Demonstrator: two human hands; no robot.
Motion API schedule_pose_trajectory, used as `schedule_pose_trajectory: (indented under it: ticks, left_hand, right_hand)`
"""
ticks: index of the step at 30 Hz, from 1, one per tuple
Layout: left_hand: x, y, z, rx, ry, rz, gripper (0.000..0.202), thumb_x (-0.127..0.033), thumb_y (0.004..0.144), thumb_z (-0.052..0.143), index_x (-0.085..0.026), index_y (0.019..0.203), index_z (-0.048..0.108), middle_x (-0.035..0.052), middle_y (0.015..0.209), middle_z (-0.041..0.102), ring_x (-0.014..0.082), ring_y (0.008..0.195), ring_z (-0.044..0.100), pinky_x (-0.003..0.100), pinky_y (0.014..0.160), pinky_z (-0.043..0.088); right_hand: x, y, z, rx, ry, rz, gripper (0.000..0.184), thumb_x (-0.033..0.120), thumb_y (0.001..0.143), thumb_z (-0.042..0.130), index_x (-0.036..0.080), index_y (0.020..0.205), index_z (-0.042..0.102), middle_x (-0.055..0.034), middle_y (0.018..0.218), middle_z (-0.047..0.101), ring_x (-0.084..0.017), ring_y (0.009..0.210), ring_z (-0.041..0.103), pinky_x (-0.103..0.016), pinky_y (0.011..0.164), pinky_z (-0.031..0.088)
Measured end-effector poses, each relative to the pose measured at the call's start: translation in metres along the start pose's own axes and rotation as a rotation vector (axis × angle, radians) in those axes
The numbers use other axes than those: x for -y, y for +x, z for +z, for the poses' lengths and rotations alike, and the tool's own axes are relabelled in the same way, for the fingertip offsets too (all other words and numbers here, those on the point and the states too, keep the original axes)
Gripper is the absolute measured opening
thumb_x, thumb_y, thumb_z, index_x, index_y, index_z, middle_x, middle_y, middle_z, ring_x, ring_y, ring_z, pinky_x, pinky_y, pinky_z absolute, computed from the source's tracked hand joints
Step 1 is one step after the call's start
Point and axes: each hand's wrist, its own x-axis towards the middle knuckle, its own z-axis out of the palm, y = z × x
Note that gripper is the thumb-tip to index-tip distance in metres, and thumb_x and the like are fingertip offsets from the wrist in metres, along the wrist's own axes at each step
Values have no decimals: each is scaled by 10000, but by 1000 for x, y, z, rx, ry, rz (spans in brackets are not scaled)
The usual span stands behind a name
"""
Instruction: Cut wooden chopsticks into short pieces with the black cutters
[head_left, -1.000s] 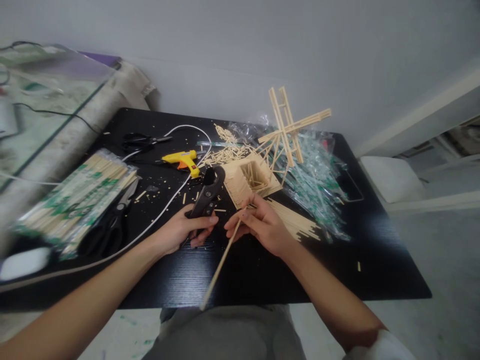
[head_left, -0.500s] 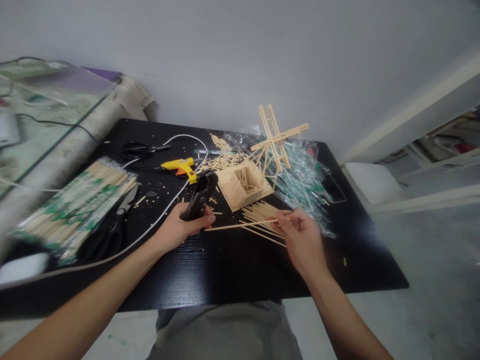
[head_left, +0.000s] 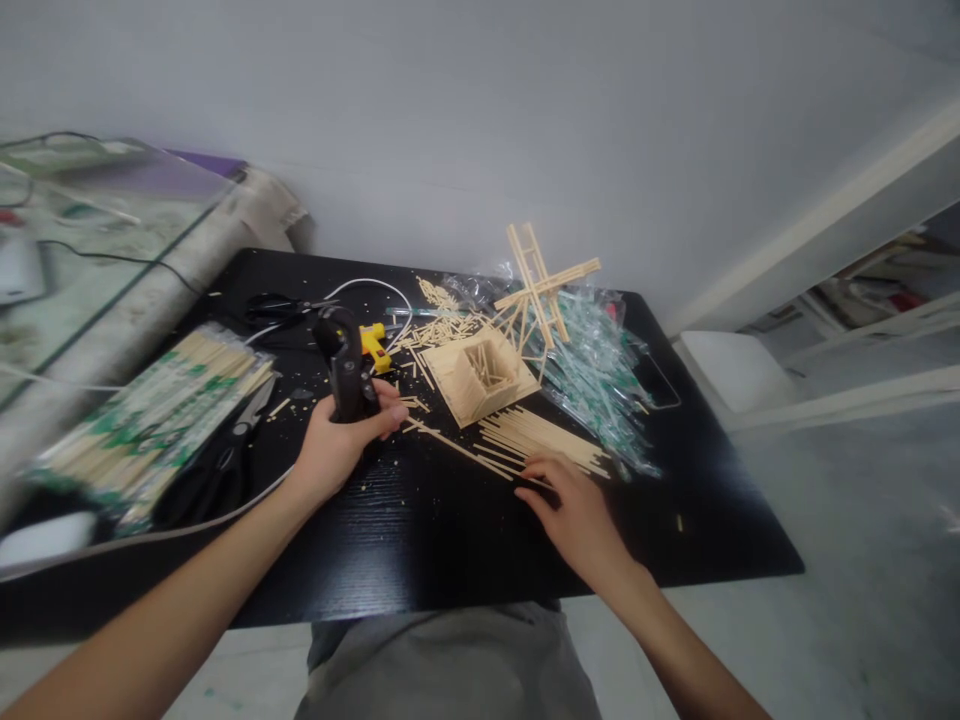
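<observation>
In the head view, my left hand (head_left: pixel 341 440) is closed round the handles of a black hand cutter (head_left: pixel 346 365), whose head points up and away. Its thumb and fingertips come close to the left end of a thin wooden stick (head_left: pixel 457 447) slanting down to the right; contact there is unclear. My right hand (head_left: pixel 577 515) is low over the table at the lower ends of several loose sticks (head_left: pixel 540 435), thumb and forefinger apart. Just beyond the hands stands a stick-built model, with a square wooden base (head_left: pixel 457 385) and a crossed stick frame (head_left: pixel 536 285) behind it.
A yellow glue gun (head_left: pixel 376 348) lies partly behind the cutter. Scissors (head_left: pixel 225 450) and packed chopsticks (head_left: pixel 165 405) are at left. Short cut pieces (head_left: pixel 442 325) and clear-green wrappers (head_left: pixel 600 370) lie at the back. A white cord (head_left: pixel 375 282) crosses the black table (head_left: pixel 450 560).
My left hand and the cutter have moved left and slightly up. My right hand has moved down and a little left, and its finger pinch on a stick has opened.
</observation>
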Motion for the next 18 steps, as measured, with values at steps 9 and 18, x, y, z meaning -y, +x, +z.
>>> schedule_pose_trajectory:
  ticks: [9,18]
  left_hand:
    - [-1,4,-1,14,-66,48,311,-260,710,908,-162,921,700,-29,736,660,110,649,591,261,665,488]
    - [-42,-4,12,48,223,169,313,-335,713,891,-168,921,726,18,834,734,161,736,669,322,770,579]
  right_hand:
    - [-4,-10,14,148,-280,-72,324,31,974,440,182,1155,661,-136,1040,689,-304,994,679,-524,923,569]
    - [53,35,11,145,225,-118,168,185,1039,466,225,1009,627,-96,1030,683,-234,969,692,-390,872,591]
